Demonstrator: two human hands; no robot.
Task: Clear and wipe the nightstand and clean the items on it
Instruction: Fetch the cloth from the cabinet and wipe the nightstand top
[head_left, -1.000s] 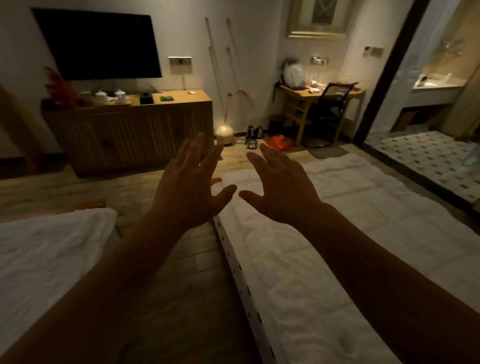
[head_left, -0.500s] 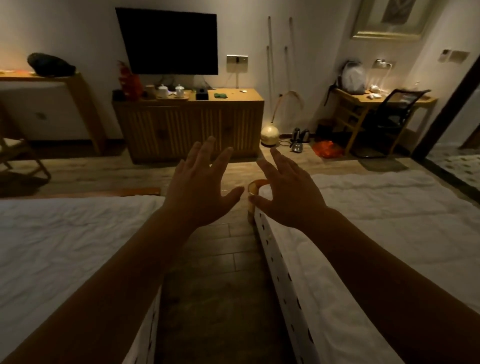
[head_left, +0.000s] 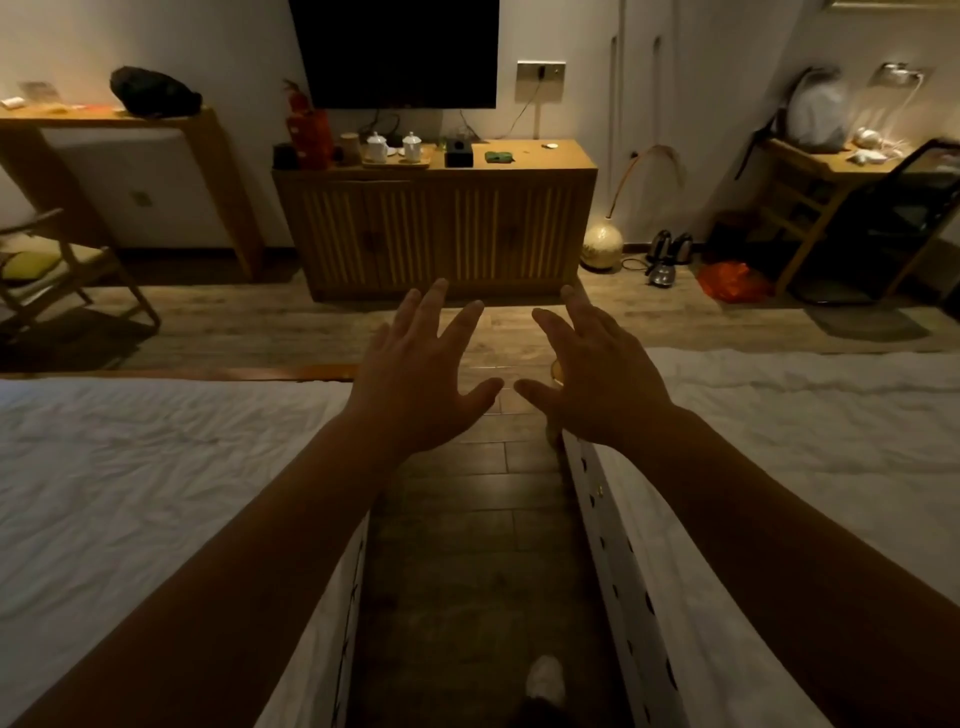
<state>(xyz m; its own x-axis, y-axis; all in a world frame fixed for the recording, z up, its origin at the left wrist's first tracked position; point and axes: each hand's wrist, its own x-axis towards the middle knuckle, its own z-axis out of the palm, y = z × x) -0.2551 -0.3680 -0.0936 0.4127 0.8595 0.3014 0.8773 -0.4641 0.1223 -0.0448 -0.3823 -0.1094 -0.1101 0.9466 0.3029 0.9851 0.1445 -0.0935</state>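
Note:
My left hand (head_left: 421, 379) and my right hand (head_left: 597, 379) are stretched out in front of me over the floor gap between two beds, palms down, fingers spread and straight. Neither holds anything. No nightstand is in view. I face the foot of the beds and a wooden cabinet (head_left: 436, 223) under a dark wall TV (head_left: 400, 47).
A white bed (head_left: 130, 478) lies at my left and another white bed (head_left: 805, 467) at my right, with a narrow wooden floor aisle (head_left: 467, 571) between. On the cabinet stand white teapots (head_left: 395, 146), a black box (head_left: 458, 154) and a red extinguisher (head_left: 306, 130). Beyond are a chair (head_left: 47, 270), a desk (head_left: 831, 171) and kettles (head_left: 667, 257).
The view has swung left, from over the right bed to the aisle between the beds. Both hands stay raised, open and empty, close together.

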